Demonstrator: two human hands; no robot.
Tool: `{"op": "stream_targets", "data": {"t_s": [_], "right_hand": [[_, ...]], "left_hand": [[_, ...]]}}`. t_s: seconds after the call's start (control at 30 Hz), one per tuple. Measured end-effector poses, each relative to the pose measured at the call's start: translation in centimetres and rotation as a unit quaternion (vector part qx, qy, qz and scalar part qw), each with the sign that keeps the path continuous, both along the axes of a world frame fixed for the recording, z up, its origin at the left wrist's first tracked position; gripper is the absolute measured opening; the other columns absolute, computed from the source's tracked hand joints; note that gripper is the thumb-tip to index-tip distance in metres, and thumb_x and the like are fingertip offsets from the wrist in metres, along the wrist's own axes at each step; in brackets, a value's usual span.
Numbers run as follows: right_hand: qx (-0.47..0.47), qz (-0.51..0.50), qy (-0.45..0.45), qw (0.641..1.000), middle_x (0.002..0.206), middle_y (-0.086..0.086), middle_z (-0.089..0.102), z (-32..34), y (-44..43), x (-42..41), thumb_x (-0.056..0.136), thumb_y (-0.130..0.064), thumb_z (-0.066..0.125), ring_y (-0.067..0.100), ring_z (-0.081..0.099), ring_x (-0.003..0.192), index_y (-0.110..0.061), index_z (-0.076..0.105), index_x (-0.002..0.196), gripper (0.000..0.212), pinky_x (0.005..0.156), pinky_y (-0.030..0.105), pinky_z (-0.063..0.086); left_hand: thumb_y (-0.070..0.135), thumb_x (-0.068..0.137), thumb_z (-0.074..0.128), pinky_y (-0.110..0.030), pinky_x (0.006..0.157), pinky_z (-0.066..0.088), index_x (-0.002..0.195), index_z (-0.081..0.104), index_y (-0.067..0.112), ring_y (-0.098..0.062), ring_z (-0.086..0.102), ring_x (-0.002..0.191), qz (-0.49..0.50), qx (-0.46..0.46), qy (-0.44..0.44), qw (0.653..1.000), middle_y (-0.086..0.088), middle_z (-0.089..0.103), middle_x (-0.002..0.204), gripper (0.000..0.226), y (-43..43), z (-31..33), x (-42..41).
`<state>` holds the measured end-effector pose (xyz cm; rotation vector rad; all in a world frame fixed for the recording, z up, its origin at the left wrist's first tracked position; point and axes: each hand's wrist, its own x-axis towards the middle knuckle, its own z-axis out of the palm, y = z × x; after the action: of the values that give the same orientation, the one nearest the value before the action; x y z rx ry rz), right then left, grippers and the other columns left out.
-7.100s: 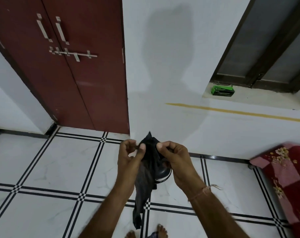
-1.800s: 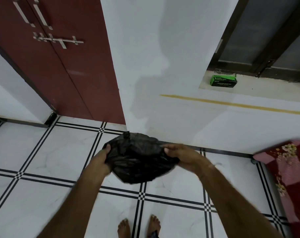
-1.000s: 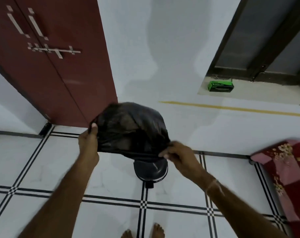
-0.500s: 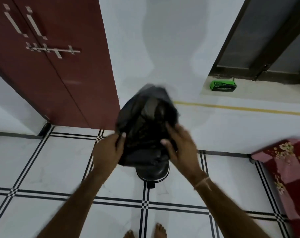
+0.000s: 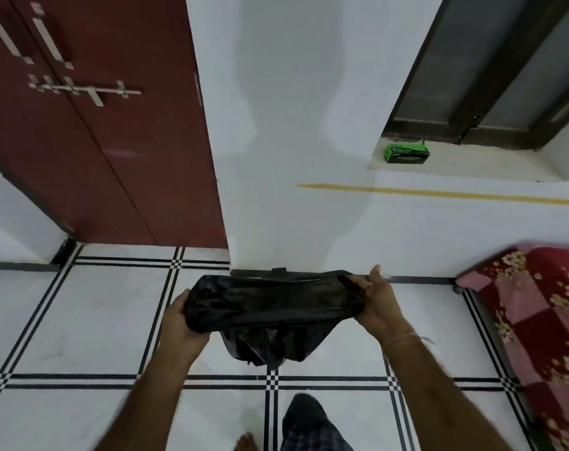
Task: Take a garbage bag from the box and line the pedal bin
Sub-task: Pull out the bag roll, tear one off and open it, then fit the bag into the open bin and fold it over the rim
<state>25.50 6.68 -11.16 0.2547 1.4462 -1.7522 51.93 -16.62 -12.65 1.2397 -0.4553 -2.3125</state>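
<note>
A black garbage bag is stretched wide between my two hands, low over the tiled floor by the white wall. My left hand grips its left edge and my right hand grips its right edge. The bag's bottom hangs down in crumpled folds. The pedal bin is hidden behind the bag; only a small dark piece shows above the bag's top edge. The green garbage bag box lies on the window ledge at the upper right.
A dark red double door with metal handles stands at the left. A bed with a red floral cover fills the right edge. My leg and bare foot are on the tiled floor below the bag.
The bag has come down from chest height and my hands have spread apart, stretching its mouth wide. It now covers the bin that was visible below it.
</note>
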Motion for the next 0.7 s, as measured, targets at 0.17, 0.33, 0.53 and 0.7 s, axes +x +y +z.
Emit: {"op": "stream_targets", "data": {"t_s": [0.17, 0.33, 0.53, 0.7], "right_hand": [[0.005, 0.034, 0.037, 0.999, 0.133, 0.024, 0.068, -0.8, 0.2, 3.2, 0.093, -0.077, 0.038, 0.039, 0.064, 0.126, 0.003, 0.067, 0.127, 0.092, 0.112, 0.052, 0.046], [-0.014, 0.071, 0.043, 0.996, 0.135, 0.022, 0.067, -0.7, -0.7, 3.7, 0.092, -0.08, 0.034, 0.038, 0.062, 0.129, -0.001, 0.067, 0.131, 0.094, 0.11, 0.051, 0.048], [-0.019, 0.055, 0.02, 0.998, 0.13, 0.023, 0.07, -1.5, -1.8, 2.9, 0.093, -0.079, 0.033, 0.039, 0.066, 0.123, -0.001, 0.065, 0.131, 0.092, 0.104, 0.05, 0.051], [-0.014, 0.047, -0.018, 0.999, 0.131, 0.022, 0.07, -3.1, -2.2, 1.7, 0.094, -0.078, 0.031, 0.039, 0.065, 0.125, -0.003, 0.065, 0.132, 0.09, 0.109, 0.053, 0.047]], "left_hand": [[0.042, 0.108, 0.04, -0.041, 0.081, 0.055, 0.109, 0.072, 0.011, -0.025, 0.072, 0.093, -0.106, -0.117, -0.045, 0.986, -0.01, 0.08, 0.099, 0.045, 0.1, -0.4, 0.4], [0.049, 0.106, 0.037, -0.034, 0.069, 0.062, 0.118, 0.07, 0.011, -0.022, 0.077, 0.092, -0.141, -0.15, -0.043, 0.978, -0.009, 0.081, 0.103, 0.051, 0.2, -1.1, 0.8], [0.045, 0.107, 0.039, -0.032, 0.064, 0.063, 0.125, 0.067, 0.009, -0.021, 0.077, 0.088, -0.109, -0.135, -0.054, 0.983, -0.008, 0.081, 0.1, 0.048, -0.8, -2.7, 0.8], [0.049, 0.106, 0.037, -0.034, 0.068, 0.061, 0.121, 0.068, 0.013, -0.022, 0.076, 0.091, -0.131, -0.12, -0.075, 0.981, -0.006, 0.081, 0.098, 0.05, -1.3, -4.2, -0.7]]}}
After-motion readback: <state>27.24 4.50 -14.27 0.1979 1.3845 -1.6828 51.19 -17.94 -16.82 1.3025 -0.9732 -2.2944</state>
